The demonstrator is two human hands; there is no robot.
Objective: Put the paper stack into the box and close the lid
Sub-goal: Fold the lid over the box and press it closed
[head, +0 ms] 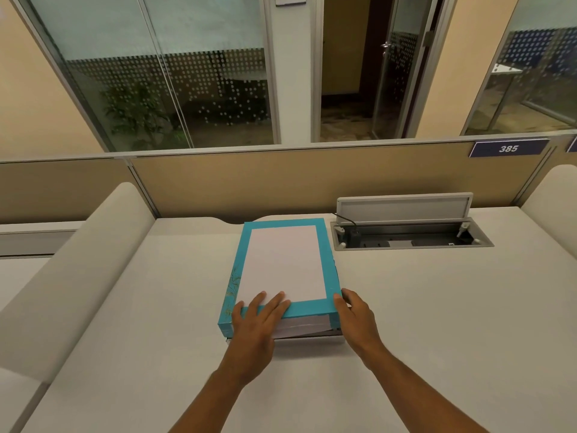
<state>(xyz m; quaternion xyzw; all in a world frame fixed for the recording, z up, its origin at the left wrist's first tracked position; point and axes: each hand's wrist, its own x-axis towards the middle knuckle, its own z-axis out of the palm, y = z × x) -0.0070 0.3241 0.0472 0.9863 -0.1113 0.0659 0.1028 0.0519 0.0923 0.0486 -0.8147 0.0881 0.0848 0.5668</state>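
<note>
Teal box (282, 312) lid under both hands; open cable tray (412, 237) beside.

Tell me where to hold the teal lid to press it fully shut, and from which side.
Grip the teal lid at its two near corners, from the front. That edge sits raised, with paper showing beneath. The left hand and right hand are there.
</note>
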